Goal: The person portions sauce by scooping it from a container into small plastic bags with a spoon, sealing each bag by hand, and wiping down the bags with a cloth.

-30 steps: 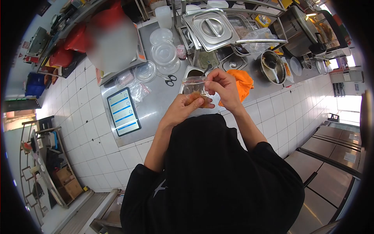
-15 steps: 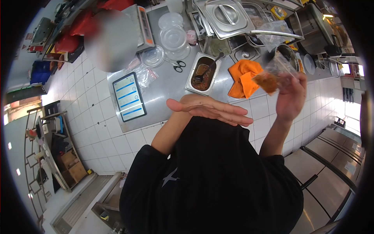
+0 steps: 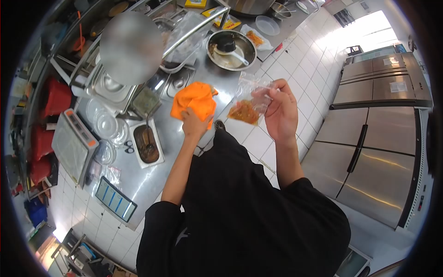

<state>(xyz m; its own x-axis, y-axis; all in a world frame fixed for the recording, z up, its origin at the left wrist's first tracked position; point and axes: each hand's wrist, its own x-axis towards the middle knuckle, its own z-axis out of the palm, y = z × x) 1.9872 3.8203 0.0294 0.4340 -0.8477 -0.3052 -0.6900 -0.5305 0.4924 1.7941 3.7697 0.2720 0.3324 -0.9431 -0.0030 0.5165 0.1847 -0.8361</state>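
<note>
My right hand [image 3: 283, 115] holds up a clear zip bag [image 3: 247, 104] by its upper edge, pinched between thumb and fingers. Orange-brown, saucy food lies in the bag's lower part. On the steel counter, my left hand [image 3: 194, 125] grips the near side of a crumpled orange cloth [image 3: 191, 99], its fingertips partly hidden in the folds. Left of that hand stands a rectangular metal pan [image 3: 159, 157] of dark brown sauce, with a dark-handled ladle [image 3: 147, 125] resting in it.
Near the counter's front lies a tablet [image 3: 115, 198]. Scissors [image 3: 128, 147], clear plastic lids [image 3: 105, 123] and a scale [image 3: 74, 143] sit further left. A frying pan [image 3: 220, 62] stands at the back. Steel refrigerators [image 3: 376, 143] line the right side.
My left hand has gone from hovering flat in front of the counter to gripping the orange cloth. The bag stays in my right hand. My view has turned toward the right.
</note>
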